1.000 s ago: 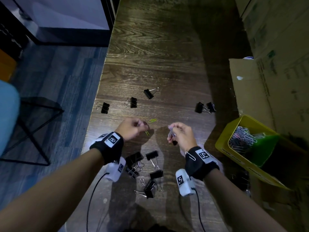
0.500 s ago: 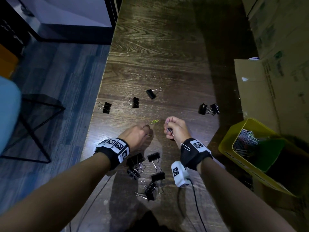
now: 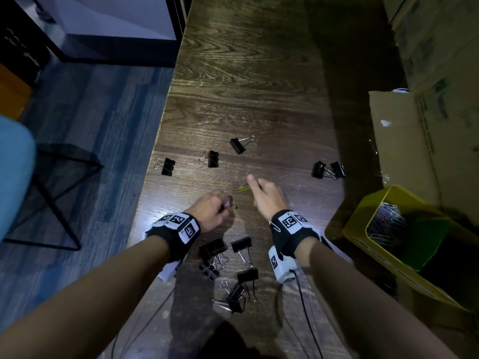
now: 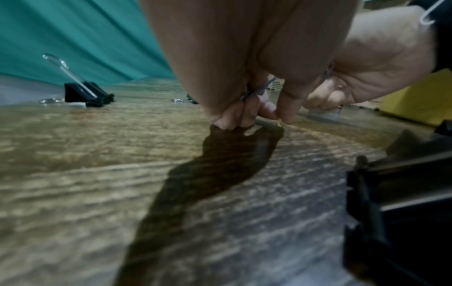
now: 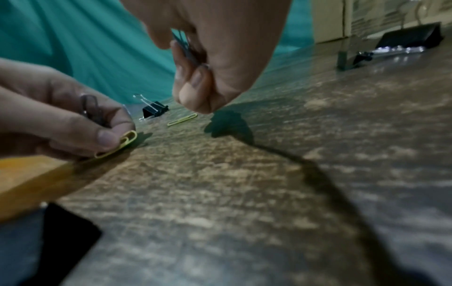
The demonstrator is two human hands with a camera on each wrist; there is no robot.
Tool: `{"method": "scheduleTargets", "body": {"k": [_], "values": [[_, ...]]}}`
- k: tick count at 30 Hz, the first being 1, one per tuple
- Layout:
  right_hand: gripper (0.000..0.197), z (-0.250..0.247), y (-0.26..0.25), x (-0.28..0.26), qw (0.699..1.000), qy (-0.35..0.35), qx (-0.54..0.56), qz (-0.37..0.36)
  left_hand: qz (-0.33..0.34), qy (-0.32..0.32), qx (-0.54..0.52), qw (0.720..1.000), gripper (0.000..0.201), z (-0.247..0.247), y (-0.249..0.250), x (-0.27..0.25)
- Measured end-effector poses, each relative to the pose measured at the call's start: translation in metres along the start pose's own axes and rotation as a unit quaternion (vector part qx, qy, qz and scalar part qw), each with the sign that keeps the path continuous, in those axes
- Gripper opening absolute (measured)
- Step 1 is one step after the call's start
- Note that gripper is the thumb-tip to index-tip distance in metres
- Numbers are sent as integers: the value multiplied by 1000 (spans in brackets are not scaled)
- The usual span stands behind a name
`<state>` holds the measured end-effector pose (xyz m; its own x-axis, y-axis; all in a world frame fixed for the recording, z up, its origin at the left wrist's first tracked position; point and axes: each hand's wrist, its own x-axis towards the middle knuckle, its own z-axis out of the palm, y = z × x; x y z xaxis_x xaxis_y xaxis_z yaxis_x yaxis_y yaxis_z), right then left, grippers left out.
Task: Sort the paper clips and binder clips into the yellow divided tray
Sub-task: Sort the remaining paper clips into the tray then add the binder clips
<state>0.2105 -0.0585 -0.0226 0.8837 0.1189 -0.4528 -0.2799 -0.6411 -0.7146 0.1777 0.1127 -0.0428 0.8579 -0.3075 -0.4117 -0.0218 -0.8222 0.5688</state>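
My left hand (image 3: 227, 206) pinches a yellow paper clip (image 5: 122, 145) against the wooden table and also holds dark paper clips (image 5: 91, 108) in its curled fingers. Just to its right, my right hand (image 3: 255, 185) grips a bunch of paper clips (image 5: 184, 47), with its forefinger stretched out over a loose yellow-green paper clip (image 3: 242, 189) on the table. The yellow divided tray (image 3: 363, 221) stands tilted at the right, with several paper clips (image 3: 386, 221) in one compartment. Black binder clips lie scattered: one (image 3: 238, 145) ahead, a pair (image 3: 328, 169) to the right, a cluster (image 3: 215, 252) near my wrists.
Cardboard boxes (image 3: 404, 141) stand along the right side behind the tray. The table's left edge (image 3: 155, 161) drops to a blue floor, with a binder clip (image 3: 168, 166) close to it. A silver paper clip (image 3: 274, 226) is hooked on my right wristband. Cables trail off the near edge.
My right hand has moved forward and stretched its forefinger over the loose yellow-green clip. My left hand has come down onto the yellow clip on the table.
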Motion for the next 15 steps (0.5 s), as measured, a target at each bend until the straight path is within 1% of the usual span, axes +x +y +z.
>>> {"method": "scheduleTargets", "body": {"k": [2,4,5,9,13,15], "values": [[43,-3,-6,-3,998,3,-43,-42,-4,7,-3,1000,11,-1,1,0],[33,-5,-9,-4,995,8,-57,-77,-8,5,-1,1000,13,-4,3,0],[32,-4,-9,-2,994,6,-67,-87,-12,3,-1,1000,13,-4,4,0],[34,4,-5,2,986,-13,-125,-106,-12,11,-8,1000,14,-3,4,-1],[32,8,-8,0,966,-25,-234,-103,-22,3,-7,1000,14,-1,4,-2],[29,9,-11,0,958,-26,-269,-99,-20,2,-9,1000,12,-1,4,-1]]}}
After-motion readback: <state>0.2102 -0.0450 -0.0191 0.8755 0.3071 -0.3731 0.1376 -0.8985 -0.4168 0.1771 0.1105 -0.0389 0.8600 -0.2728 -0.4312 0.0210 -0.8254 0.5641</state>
